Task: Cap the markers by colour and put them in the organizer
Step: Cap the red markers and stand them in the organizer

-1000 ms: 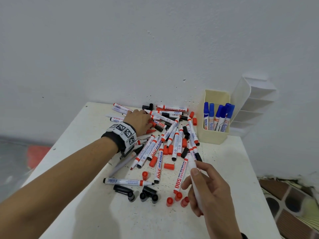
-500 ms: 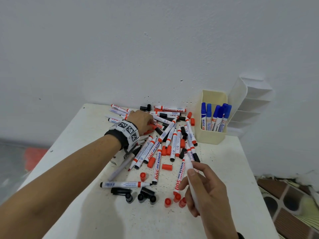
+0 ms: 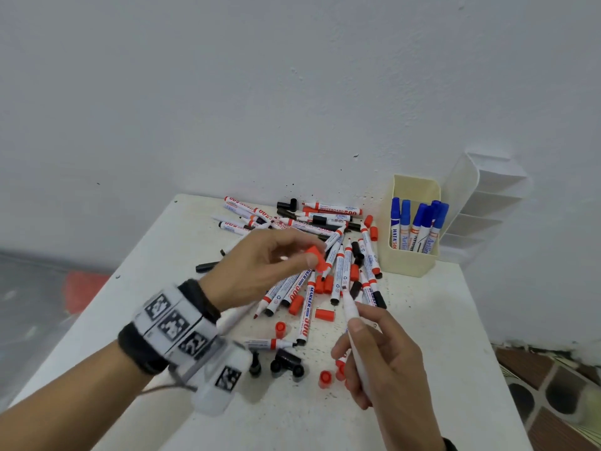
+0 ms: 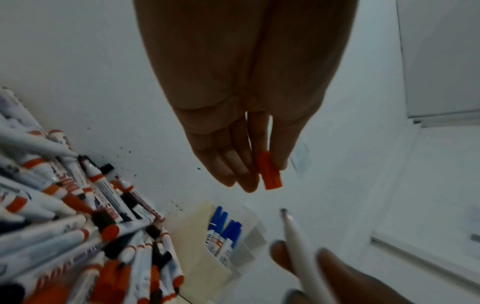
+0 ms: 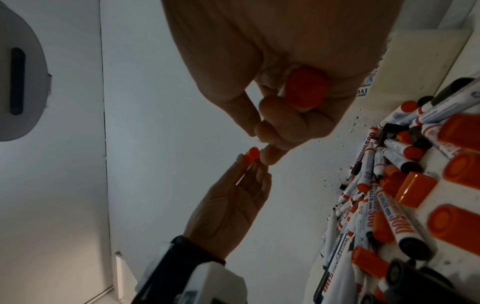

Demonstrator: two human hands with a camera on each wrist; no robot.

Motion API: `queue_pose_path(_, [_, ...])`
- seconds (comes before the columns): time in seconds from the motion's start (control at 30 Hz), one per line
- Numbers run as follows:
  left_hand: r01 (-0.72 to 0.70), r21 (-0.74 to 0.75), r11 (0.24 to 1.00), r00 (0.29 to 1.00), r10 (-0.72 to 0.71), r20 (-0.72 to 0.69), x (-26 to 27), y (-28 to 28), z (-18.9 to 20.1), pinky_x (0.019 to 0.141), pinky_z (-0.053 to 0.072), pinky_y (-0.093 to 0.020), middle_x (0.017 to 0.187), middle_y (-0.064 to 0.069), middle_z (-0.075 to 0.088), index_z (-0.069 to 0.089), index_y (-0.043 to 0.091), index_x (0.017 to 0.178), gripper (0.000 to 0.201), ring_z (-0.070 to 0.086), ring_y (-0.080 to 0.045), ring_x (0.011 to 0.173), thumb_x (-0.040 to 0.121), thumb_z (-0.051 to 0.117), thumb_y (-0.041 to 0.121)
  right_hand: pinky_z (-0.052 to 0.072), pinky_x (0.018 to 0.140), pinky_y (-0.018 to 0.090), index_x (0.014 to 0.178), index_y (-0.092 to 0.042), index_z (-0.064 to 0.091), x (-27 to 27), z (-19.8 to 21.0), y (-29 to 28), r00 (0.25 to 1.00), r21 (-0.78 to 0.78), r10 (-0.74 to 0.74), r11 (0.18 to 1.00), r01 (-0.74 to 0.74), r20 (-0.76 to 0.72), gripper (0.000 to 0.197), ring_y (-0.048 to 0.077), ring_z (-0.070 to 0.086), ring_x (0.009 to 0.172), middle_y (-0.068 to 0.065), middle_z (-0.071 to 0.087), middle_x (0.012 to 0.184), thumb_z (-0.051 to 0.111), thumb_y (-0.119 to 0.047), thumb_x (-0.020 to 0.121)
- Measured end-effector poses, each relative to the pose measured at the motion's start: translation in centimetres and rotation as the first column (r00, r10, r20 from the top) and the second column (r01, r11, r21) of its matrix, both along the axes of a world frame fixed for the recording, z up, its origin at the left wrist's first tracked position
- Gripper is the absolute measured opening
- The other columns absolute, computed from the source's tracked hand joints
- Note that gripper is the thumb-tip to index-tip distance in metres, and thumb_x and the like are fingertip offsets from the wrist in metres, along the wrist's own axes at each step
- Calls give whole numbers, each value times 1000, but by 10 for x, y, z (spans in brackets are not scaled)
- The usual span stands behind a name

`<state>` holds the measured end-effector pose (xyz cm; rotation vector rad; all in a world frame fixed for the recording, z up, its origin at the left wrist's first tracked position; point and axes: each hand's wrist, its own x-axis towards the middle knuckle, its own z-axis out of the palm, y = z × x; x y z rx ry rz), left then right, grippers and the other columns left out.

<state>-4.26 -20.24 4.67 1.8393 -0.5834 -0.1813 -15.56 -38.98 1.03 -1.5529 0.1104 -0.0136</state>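
My left hand (image 3: 292,257) hovers above the marker pile (image 3: 338,275) and pinches a red cap (image 3: 314,256) between thumb and fingers; the left wrist view shows the same red cap (image 4: 270,173) at the fingertips. My right hand (image 3: 374,353) grips an uncapped white marker (image 3: 352,315), its tip pointing up toward the cap with a short gap between them. The right wrist view shows that marker's red butt end (image 5: 305,90) in the curled fingers. A cream organizer box (image 3: 411,266) at the back right holds several blue-capped markers (image 3: 419,226).
Loose red caps (image 3: 324,314) and black caps (image 3: 287,366) lie on the white table (image 3: 455,336) in front of the pile. A white tiered rack (image 3: 484,206) leans against the wall behind the cream box. The table ends at the right above a tiled floor.
My left hand has lifted off the pile with a red cap and come toward the right hand. The right hand has kept the marker and raised its tip slightly.
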Motion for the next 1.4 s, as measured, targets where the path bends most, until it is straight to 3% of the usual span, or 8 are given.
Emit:
queue_pose_path(0.23, [-90,-179,980,989,67,-133,-44,-4,-2,63,47,-16,83,-9,74,59,7,106,25,66,-12,70,85,69,15,33,36,22,107,-24,64,-7,2,13,997,-14,78,997,-78,15,16,17,41,38,11,67,69,53,-23,95])
queue_pose_path(0.43, [-81,-140,987,994,71,-77,-46,-7,-9,78,57,-38,86,-9,74,64,11,96,19,71,-24,79,84,72,22,37,39,28,107,-23,63,-9,6,17,996,-23,90,996,-89,28,19,17,40,37,11,67,68,53,-29,92])
queue_pose_path(0.63, [-43,-182,982,991,19,-131,-44,-7,-10,77,58,-33,91,-10,75,65,5,90,14,72,-21,81,85,68,18,39,43,37,106,-21,63,-9,8,18,996,-24,84,996,-83,23,15,15,36,35,12,66,66,51,-18,98])
queue_pose_path(0.7, [-6,-192,981,986,-27,-167,-41,-2,-11,80,57,-44,93,-12,74,63,1,93,18,70,-25,84,88,67,18,41,45,43,107,-20,63,-9,7,19,995,-27,96,995,-95,23,15,15,36,34,11,66,66,51,-18,98])
queue_pose_path(0.8, [-41,-220,975,982,-1,-187,-35,3,-12,84,56,-41,93,-14,74,61,3,100,16,70,-25,86,90,65,15,36,41,35,109,-19,63,-9,7,20,993,-13,114,993,-114,16,17,17,36,37,11,66,67,50,-19,98])
queue_pose_path(0.93, [-44,95,995,999,47,-26,-14,27,-19,86,54,-28,88,0,75,67,19,114,29,70,-12,84,88,68,30,35,38,27,108,-21,62,-9,3,16,997,-6,79,997,-79,11,16,18,36,37,11,66,67,50,-20,98])
queue_pose_path(1.07, [40,563,826,996,-74,39,2,50,-39,77,49,-13,91,15,70,68,31,94,11,64,3,84,85,75,28,31,37,22,105,-21,62,-9,0,8,1000,24,23,999,-22,-17,15,20,38,41,12,65,68,52,-22,95])
queue_pose_path(1.4, [125,724,678,987,-161,-19,5,49,-61,76,52,-18,96,15,70,67,30,107,24,64,1,82,83,74,31,34,38,25,107,-21,62,-5,-3,-3,1000,-24,-12,1000,12,-23,15,26,40,44,14,65,69,51,-20,96])
